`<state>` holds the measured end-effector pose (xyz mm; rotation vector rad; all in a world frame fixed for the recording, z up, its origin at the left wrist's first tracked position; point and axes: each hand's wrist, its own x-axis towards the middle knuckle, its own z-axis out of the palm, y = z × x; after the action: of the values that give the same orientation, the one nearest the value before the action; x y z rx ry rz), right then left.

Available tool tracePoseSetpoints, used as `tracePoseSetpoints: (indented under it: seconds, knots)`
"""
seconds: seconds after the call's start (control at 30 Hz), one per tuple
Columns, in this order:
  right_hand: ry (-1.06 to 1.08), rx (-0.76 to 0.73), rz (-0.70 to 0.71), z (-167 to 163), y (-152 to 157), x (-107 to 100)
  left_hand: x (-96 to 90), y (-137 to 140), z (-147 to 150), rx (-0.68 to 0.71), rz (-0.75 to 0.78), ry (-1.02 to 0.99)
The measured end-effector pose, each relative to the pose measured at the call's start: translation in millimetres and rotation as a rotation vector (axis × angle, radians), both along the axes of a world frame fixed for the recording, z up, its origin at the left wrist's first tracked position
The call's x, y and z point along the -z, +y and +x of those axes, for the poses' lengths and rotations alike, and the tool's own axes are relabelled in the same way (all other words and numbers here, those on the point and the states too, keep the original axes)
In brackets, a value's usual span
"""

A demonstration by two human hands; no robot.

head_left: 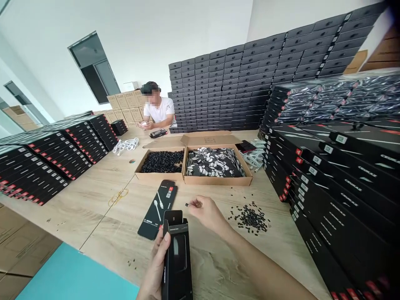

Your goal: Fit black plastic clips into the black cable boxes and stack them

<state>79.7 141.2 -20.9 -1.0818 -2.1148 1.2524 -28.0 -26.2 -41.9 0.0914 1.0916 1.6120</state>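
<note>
Ten o'clock: window [93, 62] with dark panes in white wall [187, 29]. Between ten and eleven: co-worker [162, 110] in white short-sleeved shirt, hands close together, brown cartons [125, 102] stacked behind. Twelve to two: tall bank of dark-gray boxes [233, 83]. Nine: white cables [126, 146], loosely bundled. Eight: yellow rubber bands [118, 197]. Between seven and eight: teal floor [78, 275].

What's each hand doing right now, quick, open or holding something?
Left hand: closed, holding a black box with its top flap up.
Right hand: closed, pinching a small black piece at the fingertips.
</note>
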Motion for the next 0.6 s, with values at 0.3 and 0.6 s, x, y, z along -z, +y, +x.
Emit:
tracePoseSetpoints:
  seconds: [0.3,0.6]
  knots:
    - [0.209,0.016,-0.186,57,-35,-36,-30.1,24,40,0.248,0.280,0.258]
    - [0.303,0.092,-0.208,65,-41,-38,-28.0,27,46,0.331,0.315,0.473]
